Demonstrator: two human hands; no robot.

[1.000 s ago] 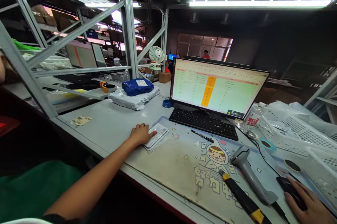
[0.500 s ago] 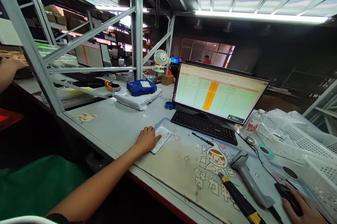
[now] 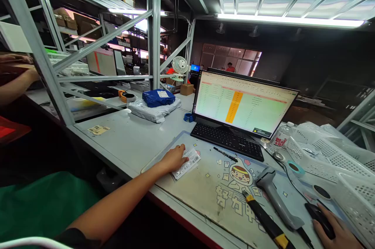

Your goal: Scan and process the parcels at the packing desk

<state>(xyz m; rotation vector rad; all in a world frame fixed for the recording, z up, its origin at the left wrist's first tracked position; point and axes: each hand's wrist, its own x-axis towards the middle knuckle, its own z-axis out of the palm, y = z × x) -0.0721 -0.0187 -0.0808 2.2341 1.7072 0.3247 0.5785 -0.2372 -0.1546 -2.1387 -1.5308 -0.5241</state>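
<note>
White packet [image 3: 190, 162] lies flat on the printed desk mat [image 3: 187, 196], toward the mat's left side, partly under the left hand [image 3: 174, 158]. Printed face up, with a barcode patch near its outer end. Long axis slants: near-left corner by the wrist, far-right end toward the keyboard [image 3: 228, 142], well short of touching it. Whether one packet or several stacked, cannot tell.

Key relation: the left hand sits over the packet's left long side, the exposed strip lying to the right of the fingers. Thumb lies across the top face; fingers bunched along the far side, tips out of sight, so cannot tell if they pinch the edge or merely press down.

Right hand [image 3: 336, 230] well apart, at the lower right, draped over a black mouse [image 3: 320, 219]; cut by the frame, grip firmness unclear. Between the hands: grey scanner [image 3: 278, 200], yellow-and-black cutter [image 3: 265, 217]. Pen [image 3: 225, 154] just below the keyboard. Left hand plainly the nearer, in contact.
</note>
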